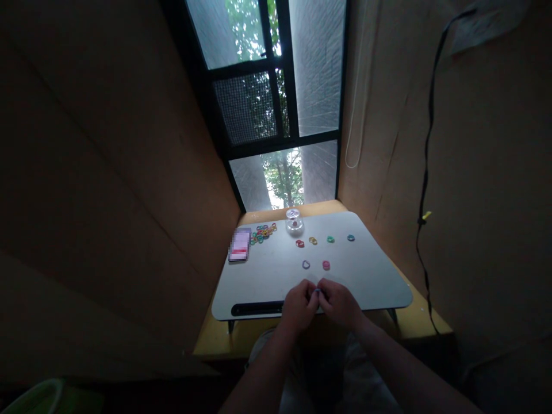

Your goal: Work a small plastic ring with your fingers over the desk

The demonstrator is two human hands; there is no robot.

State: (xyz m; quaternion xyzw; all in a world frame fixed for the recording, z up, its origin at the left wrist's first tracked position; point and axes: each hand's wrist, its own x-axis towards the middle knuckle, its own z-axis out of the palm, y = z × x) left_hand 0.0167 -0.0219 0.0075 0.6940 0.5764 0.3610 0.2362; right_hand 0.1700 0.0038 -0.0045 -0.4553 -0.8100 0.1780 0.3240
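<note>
Left hand (298, 305) and right hand (340, 300) pinch a tiny bluish piece (318, 290), which slack fingertips could drop off the white rounded-corner table (373, 282).

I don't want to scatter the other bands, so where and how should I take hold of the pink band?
Pinch the pink band by its opposite outer edges, probably best from above and the near side with the right hand. It lies low on the white tabletop, apart from the pale band to its left.
</note>
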